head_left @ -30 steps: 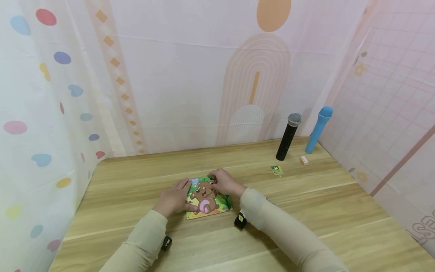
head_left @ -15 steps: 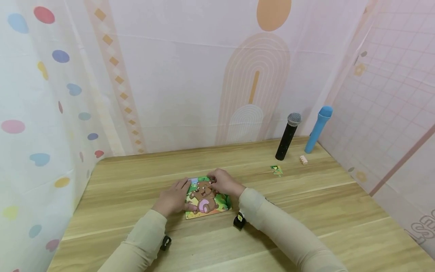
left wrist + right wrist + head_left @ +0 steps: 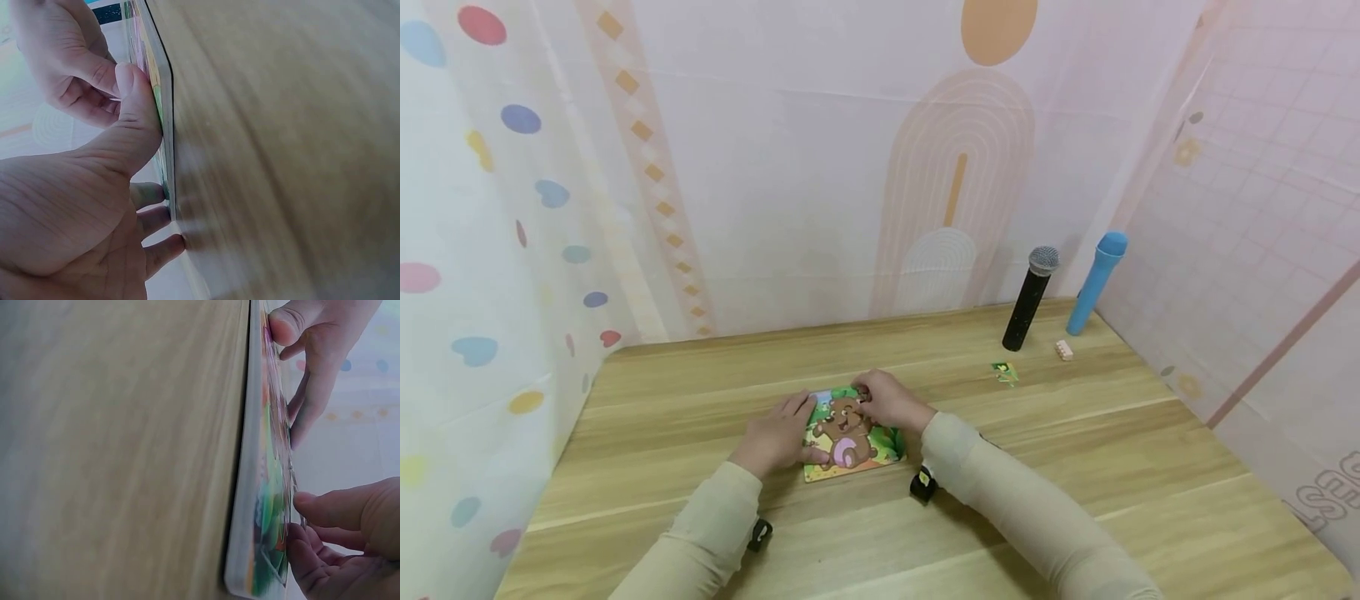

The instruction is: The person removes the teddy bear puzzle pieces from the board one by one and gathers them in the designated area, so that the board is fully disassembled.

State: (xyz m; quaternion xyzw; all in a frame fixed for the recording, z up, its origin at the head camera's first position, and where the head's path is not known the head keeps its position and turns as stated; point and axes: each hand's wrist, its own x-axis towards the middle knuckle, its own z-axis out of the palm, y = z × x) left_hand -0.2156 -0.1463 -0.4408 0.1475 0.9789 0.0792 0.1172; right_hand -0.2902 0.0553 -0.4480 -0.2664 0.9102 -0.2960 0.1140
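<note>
The bear puzzle (image 3: pixel 850 437) lies flat, mid wooden table (image 3: pixel 715 383). My left hand (image 3: pixel 772 436) rests fairly flat on its left edge; the right hand (image 3: pixel 891 402) is pinching a small piece (image 3: pixel 863 394) at its far right corner. Farther right: loose green piece (image 3: pixel 1003 372), black mic (image 3: pixel 1027 307), pinkish block (image 3: pixel 1063 350), blue mic (image 3: pixel 1092 292).

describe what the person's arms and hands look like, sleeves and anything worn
The left sleeve and right sleeve are plain pale beige, long and creased. A small black device shows by each wrist, the left device and the right device, the latter with a yellowish spot. The left hand and right hand wear no gloves.
</note>
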